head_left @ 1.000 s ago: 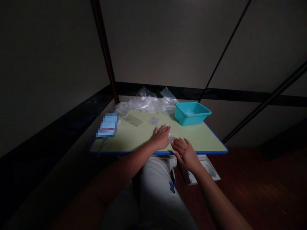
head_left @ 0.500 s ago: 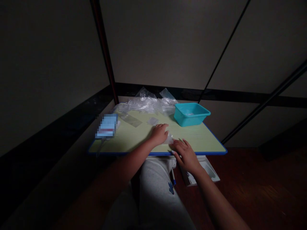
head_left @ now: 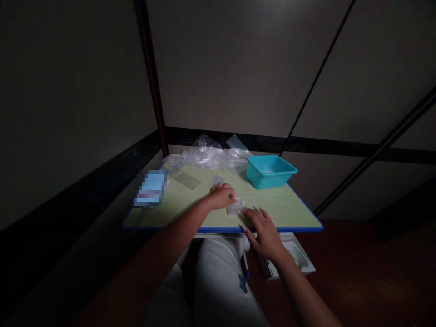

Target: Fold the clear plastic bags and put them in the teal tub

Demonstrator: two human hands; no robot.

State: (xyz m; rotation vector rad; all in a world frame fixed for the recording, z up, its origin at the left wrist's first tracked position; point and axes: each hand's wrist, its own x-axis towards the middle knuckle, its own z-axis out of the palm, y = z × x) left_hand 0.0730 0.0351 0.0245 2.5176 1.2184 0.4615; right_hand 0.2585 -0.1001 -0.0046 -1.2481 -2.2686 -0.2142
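Observation:
A small clear plastic bag (head_left: 235, 209) lies flat near the front edge of the pale green table (head_left: 204, 218). My left hand (head_left: 221, 197) is closed at its upper left edge, fingers curled and thumb and forefinger pinched together. My right hand (head_left: 264, 230) is open with its fingers apart; a fingertip touches the bag's right side, and the thumb reaches toward the table edge. Just behind my left hand lies another small clear piece of plastic (head_left: 216, 180), partly covered by that hand.
Crumpled clear plastic bags (head_left: 207, 156) are heaped along the back, with a flat strip of plastic (head_left: 186, 179) in front. A turquoise basin (head_left: 270, 179) stands back right. At the left is a blurred-out phone-like object (head_left: 151, 188). Below the table sits a white box (head_left: 299, 256).
My left hand has curled from reaching fingers into a pinch and shifted slightly left, uncovering more of the bag. My right hand stays at the bag's right side. The view has tilted slightly.

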